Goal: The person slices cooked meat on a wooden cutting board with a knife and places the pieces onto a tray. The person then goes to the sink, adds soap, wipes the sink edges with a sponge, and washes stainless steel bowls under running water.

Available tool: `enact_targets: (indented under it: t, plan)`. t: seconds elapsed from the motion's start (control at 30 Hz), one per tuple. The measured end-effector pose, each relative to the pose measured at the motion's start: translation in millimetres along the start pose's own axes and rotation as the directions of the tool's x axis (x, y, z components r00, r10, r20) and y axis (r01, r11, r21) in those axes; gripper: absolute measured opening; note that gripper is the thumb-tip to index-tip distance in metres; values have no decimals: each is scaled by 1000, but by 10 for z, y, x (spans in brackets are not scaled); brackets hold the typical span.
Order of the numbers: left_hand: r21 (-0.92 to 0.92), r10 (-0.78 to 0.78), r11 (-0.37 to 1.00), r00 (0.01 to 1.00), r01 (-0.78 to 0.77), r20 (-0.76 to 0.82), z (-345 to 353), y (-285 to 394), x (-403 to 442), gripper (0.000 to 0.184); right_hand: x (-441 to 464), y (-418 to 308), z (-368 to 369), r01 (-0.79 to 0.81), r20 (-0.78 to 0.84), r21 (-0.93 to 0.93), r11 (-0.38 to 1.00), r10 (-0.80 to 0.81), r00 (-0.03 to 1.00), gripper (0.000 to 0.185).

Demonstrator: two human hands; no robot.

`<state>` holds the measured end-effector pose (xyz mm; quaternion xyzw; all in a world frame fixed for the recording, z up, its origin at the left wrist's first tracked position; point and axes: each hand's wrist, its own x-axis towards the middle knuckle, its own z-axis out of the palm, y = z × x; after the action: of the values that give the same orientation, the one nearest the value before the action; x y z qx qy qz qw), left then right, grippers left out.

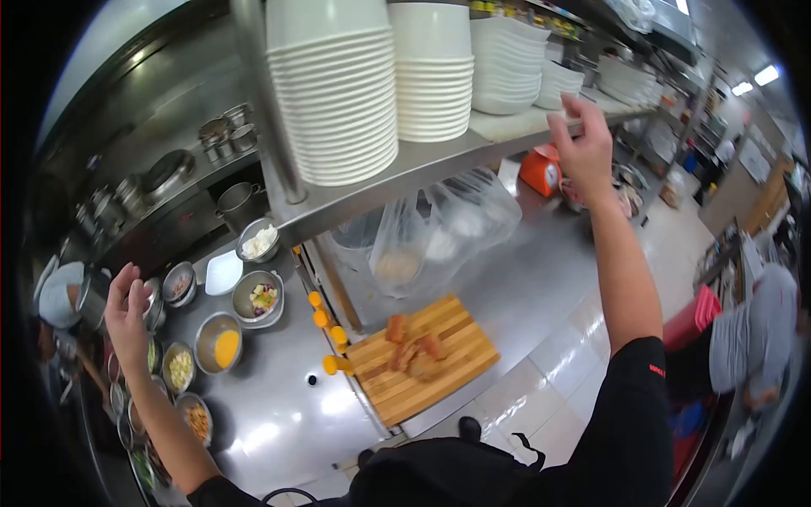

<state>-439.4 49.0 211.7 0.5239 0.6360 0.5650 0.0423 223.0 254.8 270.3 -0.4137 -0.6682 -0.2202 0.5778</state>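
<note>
In the head view, the left hand (127,325) is raised between eight and nine o'clock, fingers loosely curled and apart, nearest the steel bowls (181,299). The right hand (589,155) is up at two o'clock, thumb and fingers spread in a half-curl, near the orange scale (536,175) and the shelf's white bowls (560,84). Browned meat pieces (405,357) lie on the wooden cutting board (473,342) at six o'clock, well apart from both hands.
</note>
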Motion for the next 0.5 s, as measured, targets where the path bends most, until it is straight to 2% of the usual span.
enact_targets:
  t: [0.03,0.1,0.17,0.2,0.27,0.33,0.4,0.43,0.47,0.5]
  plan:
    - [0,13,1000,1000,-13,18,151,240,-140,39,297,178,51,159,10,-55,986,-158,987,41]
    - [-36,-19,999,995,23,100,486,768,-443,35,880,435,236,418,-66,-119,900,-428,901,36]
    - [-57,-11,998,978,23,207,771,1126,-715,32,1316,467,324,276,194,-7,961,-269,943,50]
    - [-68,0,997,964,18,265,888,1282,-868,31,1511,502,352,245,342,-73,967,-207,917,47]
    - [63,-81,996,940,64,331,1070,1694,-1216,32,1785,540,402,227,607,-202,953,-61,793,51]
    - [120,-64,993,908,15,413,1117,1862,-1485,34,1828,368,278,219,589,-112,969,-113,801,36]
    - [220,-85,975,894,-16,440,1125,1942,-1730,35,1759,290,254,230,511,-41,972,-177,841,35]
    - [217,-145,975,898,57,415,1153,1922,-1859,35,1864,359,326,332,592,-3,943,-266,761,52]
    - [217,-193,970,899,113,394,1177,1853,-1984,35,1780,275,297,297,548,12,955,-255,797,51]
    - [251,-272,951,880,183,390,1206,1814,-2106,35,1750,297,326,331,505,6,944,-288,813,48]
